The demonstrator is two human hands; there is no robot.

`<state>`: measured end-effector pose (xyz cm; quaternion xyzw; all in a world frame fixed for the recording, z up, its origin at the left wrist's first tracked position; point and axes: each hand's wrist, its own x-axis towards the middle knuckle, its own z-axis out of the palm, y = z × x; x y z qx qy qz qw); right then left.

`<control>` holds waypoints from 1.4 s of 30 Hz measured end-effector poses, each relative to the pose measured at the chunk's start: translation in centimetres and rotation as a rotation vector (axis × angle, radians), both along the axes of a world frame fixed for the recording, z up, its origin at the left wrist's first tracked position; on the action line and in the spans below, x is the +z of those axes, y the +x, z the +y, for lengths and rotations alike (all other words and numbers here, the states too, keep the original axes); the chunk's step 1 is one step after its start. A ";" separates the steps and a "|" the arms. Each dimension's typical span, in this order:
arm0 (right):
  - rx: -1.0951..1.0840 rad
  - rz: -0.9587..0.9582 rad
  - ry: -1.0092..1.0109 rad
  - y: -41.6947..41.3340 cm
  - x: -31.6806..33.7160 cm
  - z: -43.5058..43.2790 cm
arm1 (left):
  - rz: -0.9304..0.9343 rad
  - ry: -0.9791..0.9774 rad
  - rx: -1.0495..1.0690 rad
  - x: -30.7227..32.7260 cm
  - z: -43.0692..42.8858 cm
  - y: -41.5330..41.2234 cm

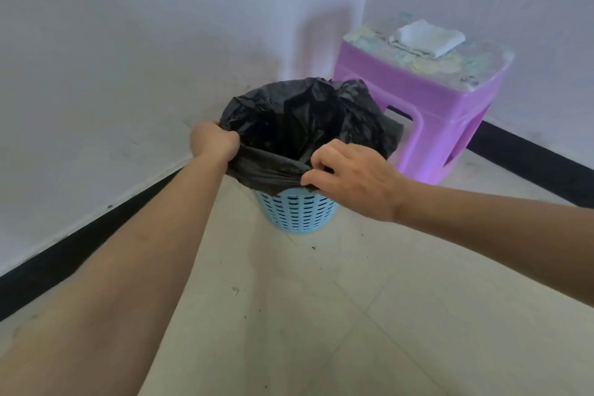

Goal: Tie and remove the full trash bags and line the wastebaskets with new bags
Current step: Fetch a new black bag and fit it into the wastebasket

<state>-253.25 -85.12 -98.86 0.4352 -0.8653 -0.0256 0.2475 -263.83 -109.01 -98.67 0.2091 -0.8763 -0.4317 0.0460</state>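
Bag (289,119) rim (both hands), wall adj.

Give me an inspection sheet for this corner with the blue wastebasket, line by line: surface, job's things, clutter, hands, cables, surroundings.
Surface: pale tiled floor, scuffed, with small dark specks.
Job's things: black trash bag sits in the blue wastebasket, mouth open, edge draped over the near rim; contents not visible.
Clutter: folded white cloth lies on the purple stool beside the wastebasket.
Grippers: left hand grips the bag's edge on the left side; right hand pinches it at the near rim.
Cables: nothing seen.
Surroundings: white walls meeting in a corner, black baseboard along the floor.
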 end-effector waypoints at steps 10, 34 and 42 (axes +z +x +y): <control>0.101 -0.089 0.065 1.5 -3.5 1.7 | -0.011 -0.396 -0.046 -0.1 -1.6 0.0; -1.217 -1.402 -0.984 -7.0 -4.0 2.0 | 0.184 -0.664 -1.031 -0.2 6.5 5.6; -1.114 -1.046 -1.459 -10.2 -1.4 4.1 | 0.752 -1.059 -1.102 -2.6 5.5 6.4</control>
